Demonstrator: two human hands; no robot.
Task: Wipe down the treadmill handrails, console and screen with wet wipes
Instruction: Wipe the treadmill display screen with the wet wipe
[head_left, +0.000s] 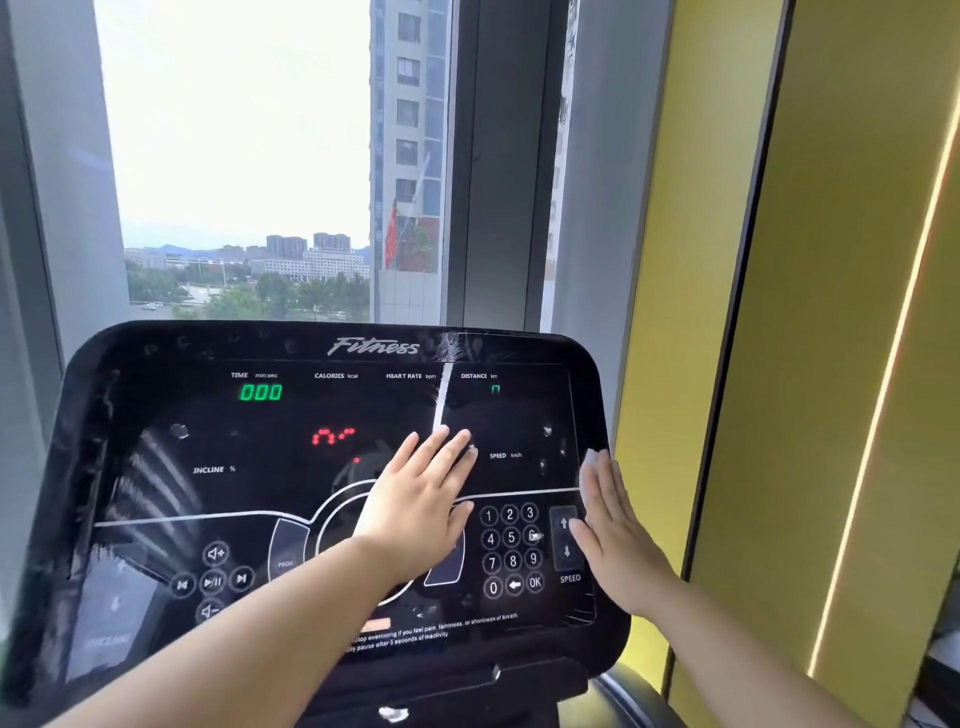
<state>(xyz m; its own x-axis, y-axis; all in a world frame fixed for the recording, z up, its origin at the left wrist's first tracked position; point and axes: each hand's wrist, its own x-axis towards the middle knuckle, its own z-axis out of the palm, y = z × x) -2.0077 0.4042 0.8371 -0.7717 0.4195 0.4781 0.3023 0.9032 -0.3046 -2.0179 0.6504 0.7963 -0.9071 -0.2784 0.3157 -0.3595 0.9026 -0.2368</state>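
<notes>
While both palms lie flat on console (156, 519), left hand (415, 504) spread on screen (270, 447), right hand (618, 540) straight-fingered, pressing wipe (590, 462) under fingertips, keypad (511, 548) between hands

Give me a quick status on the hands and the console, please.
Left hand flat on console, no wipe visible. Right hand pressing wet wipe at right edge. Nothing blocking.
</notes>
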